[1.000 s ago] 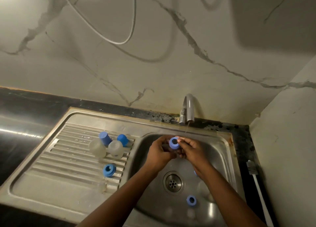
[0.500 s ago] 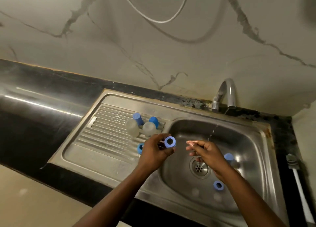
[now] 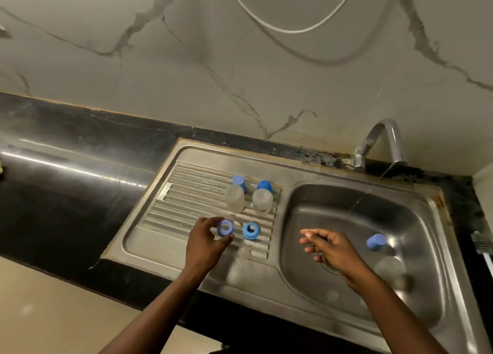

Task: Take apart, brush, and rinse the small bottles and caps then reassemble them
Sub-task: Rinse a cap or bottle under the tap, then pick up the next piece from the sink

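Left hand [image 3: 206, 243] low over the drainboard [image 3: 165, 236], thumb and curled fingers pinching one blue ring [image 3: 225, 228]. A second ring [image 3: 251, 231] lies on the ribs just right of the grip. Right hand [image 3: 330, 247] hangs over the basin [image 3: 333, 215], fingers loosely out, holding nothing. One blue cap [image 3: 375, 242] lies in the basin to its right. Beyond the grip stand two clear bottles [image 3: 235, 197] side by side, with two blue caps [image 3: 238, 180] just behind them. Farther right, the tap [image 3: 384, 140] runs a thin stream.
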The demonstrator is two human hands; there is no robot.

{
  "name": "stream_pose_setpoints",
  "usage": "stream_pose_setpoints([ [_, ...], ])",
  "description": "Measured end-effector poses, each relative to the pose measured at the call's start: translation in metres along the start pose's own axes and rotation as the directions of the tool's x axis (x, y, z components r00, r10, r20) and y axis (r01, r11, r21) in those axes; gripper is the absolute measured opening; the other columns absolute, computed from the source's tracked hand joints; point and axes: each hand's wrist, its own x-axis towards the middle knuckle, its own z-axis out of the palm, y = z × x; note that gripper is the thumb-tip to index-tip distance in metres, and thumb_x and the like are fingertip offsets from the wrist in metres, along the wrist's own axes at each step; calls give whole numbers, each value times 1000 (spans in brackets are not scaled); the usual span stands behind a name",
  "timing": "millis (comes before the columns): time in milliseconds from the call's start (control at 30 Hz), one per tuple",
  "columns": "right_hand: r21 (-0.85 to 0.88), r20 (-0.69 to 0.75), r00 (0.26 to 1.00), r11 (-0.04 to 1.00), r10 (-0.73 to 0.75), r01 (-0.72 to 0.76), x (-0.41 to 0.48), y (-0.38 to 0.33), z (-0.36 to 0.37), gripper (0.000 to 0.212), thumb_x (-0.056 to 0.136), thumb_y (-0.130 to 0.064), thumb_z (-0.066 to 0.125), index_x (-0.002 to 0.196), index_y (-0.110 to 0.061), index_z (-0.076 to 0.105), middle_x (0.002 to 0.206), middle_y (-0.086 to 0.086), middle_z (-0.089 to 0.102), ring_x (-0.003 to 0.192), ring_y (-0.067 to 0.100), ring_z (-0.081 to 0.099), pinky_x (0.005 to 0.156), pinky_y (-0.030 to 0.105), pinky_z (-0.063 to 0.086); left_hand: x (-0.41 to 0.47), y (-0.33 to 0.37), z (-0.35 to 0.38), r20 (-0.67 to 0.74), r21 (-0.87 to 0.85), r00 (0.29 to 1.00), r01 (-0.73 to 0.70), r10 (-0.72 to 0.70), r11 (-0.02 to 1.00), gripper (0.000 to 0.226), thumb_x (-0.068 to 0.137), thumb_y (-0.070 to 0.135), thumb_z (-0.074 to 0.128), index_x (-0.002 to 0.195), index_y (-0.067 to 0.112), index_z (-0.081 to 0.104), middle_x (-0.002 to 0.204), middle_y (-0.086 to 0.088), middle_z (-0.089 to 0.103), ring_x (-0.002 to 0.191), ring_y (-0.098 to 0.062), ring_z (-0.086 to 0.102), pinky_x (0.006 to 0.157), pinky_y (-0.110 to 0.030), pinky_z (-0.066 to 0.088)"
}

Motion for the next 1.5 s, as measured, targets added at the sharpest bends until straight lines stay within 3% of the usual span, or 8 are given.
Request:
stream_pose_setpoints([
  [200, 12, -44, 999, 1000, 10, -9, -16, 2, 14, 19, 104, -30, 64, 116, -27, 79, 106, -3, 81, 96, 18, 76, 76, 28, 57, 20, -25, 10, 118, 114, 993, -27, 14, 993, 50, 79, 39, 92, 124, 31, 72, 111, 16, 64, 100, -6, 63, 76, -15, 44],
  [333, 26, -74, 997, 1000, 19, -17, -21, 1, 18, 19, 104, -28, 64, 116, -25, 78, 106, -2, 81, 95, 18, 75, 78, 29, 56, 28, -28, 14, 129, 145, 991, -40, 21, 989, 54, 81, 40, 89, 131, 30, 72, 112, 14, 63, 101, -9, 63, 83, -28, 55],
  [700, 7, -106, 994, 1000, 10, -9, -22, 6, 10, 19, 102, -33, 67, 115, -27, 79, 106, -2, 81, 97, 19, 77, 78, 30, 59, 24, -19, 11, 113, 105, 993, -44, 33, 993, 67, 81, 40, 90, 140, 23, 65, 124, 6, 61, 113, -15, 59, 90, -35, 54],
  [833, 25, -96, 995, 1000, 17, -15, -19, 7, 4, 17, 103, -28, 67, 114, -23, 79, 104, 1, 81, 89, 16, 75, 74, 28, 58, 12, 3, 5, 32, -10, 993, -112, 112, 994, 40, 83, 34, 89, 119, 28, 72, 113, 11, 66, 104, -12, 63, 83, -38, 56],
  [933, 25, -83, 996, 1000, 19, -17, -15, 9, -2, 16, 102, -25, 68, 113, -21, 79, 102, 3, 81, 85, 14, 74, 71, 27, 57, 3, 30, 8, 20, -107, 989, -141, 144, 984, 17, 85, 30, 87, 96, 32, 74, 97, 14, 69, 90, -5, 64, 73, -28, 51],
  [1133, -28, -48, 998, 999, 38, -39, 0, 27, -27, 15, 99, -26, 72, 111, -18, 79, 99, 5, 81, 81, 12, 72, 71, 27, 55, -14, 73, 46, 108, -138, 972, -194, 209, 971, 14, 87, 24, 85, 88, 30, 73, 90, 15, 72, 85, -10, 68, 72, -26, 53],
  [1333, -391, 3, 996, 916, 94, -86, 19, 60, -52, 9, 94, -18, 74, 101, -18, 80, 83, -1, 76, 71, 9, 71, 64, 25, 54, -34, 94, 92, 215, -114, 953, -191, 212, 975, 7, 86, 38, 77, 89, 33, 73, 90, 19, 72, 84, -9, 69, 69, -31, 58],
  [1500, -815, 110, 957, 575, 268, -68, 38, 83, -54, 31, 91, -19, 76, 121, -12, 77, 118, 7, 74, 105, 23, 70, 92, 32, 56, -51, 96, 116, 269, -36, 948, -169, 173, 985, 4, 88, 36, 77, 86, 36, 73, 87, 19, 73, 84, -5, 70, 68, -29, 57],
])
